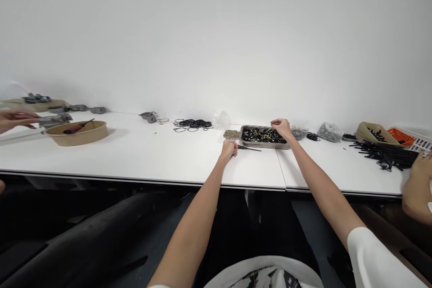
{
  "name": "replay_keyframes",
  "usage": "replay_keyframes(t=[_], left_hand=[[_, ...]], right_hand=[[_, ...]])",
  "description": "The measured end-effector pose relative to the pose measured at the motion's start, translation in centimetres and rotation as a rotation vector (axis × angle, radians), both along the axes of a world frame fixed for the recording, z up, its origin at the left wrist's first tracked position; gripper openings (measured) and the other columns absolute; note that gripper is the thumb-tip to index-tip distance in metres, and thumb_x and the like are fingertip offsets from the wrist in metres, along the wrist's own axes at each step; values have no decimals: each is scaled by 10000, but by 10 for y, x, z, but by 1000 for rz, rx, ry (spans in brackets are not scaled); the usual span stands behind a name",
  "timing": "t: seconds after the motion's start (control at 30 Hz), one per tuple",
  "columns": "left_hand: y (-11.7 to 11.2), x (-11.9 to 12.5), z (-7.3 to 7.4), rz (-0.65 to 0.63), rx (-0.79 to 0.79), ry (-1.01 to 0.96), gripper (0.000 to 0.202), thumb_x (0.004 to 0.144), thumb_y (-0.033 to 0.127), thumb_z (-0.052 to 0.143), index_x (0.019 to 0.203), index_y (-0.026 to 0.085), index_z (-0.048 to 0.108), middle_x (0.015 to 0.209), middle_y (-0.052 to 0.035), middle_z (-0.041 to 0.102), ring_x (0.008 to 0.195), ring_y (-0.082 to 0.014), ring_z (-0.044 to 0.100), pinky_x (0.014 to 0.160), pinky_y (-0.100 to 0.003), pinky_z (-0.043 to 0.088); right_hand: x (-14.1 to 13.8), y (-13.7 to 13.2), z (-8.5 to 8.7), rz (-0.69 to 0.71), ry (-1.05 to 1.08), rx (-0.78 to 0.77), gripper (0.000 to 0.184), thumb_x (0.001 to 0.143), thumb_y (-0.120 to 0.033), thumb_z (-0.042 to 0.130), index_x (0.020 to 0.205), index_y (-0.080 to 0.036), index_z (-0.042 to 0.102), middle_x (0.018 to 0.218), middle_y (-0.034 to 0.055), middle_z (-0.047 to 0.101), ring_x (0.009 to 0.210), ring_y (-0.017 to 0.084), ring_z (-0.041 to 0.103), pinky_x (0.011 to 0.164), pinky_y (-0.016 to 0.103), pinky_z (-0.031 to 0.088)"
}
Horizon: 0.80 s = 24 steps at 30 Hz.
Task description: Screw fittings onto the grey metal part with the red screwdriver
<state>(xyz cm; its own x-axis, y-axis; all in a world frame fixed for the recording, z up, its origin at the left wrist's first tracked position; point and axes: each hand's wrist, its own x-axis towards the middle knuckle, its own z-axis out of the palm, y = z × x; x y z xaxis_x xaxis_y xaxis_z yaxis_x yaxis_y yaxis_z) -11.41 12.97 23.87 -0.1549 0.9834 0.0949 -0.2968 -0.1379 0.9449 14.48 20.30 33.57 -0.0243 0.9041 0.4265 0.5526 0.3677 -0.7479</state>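
My left hand (229, 149) is closed around the handle of a screwdriver (250, 148) at the table's front half. A bit of red handle shows beside the fingers, and the dark shaft points right, lying low over the white tabletop. Just beyond it is a metal tray (265, 145) heaped with small black and brass-coloured pieces. Over the tray's right back part, my right hand (281, 127) has its fingertips pinched together. A thin yellowish bit shows by those fingertips; whether they grip it is unclear. A pile of small brass-coloured parts (231, 134) lies left of the tray.
Black rings (193, 124) and a clear plastic bag (222, 120) lie along the wall. At left, a co-worker's hand (16, 119) holds a grey part near a tan basket (77, 136). Black tubes (388, 153) lie at right, by another person's arm (418, 184).
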Motion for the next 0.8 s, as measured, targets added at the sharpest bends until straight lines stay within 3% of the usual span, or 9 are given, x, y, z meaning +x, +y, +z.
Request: replay_keyframes(t=[0.27,0.47,0.8], left_hand=[[-5,2,3,-5,-3,31,131,398,79,421,457,196,424,365,53,347,297,-55,284,337,-199,260],[-7,1,5,-14,0,46,121,364,93,406,439,186,425,378,23,413,296,-51,291,331,-194,258],[-3,0,3,-11,-9,54,130,392,93,417,451,209,412,338,53,314,295,-64,274,332,-203,264]], right_hand=[[-38,8,-6,30,-61,-34,231,772,12,639,884,-113,799,920,100,788,864,178,741,812,256,579],[-47,15,-18,28,-152,-52,253,775,37,614,836,-122,801,893,94,781,846,176,732,810,258,580],[-58,21,-32,68,-272,-49,338,769,72,530,820,-134,793,924,91,762,859,172,711,850,277,573]])
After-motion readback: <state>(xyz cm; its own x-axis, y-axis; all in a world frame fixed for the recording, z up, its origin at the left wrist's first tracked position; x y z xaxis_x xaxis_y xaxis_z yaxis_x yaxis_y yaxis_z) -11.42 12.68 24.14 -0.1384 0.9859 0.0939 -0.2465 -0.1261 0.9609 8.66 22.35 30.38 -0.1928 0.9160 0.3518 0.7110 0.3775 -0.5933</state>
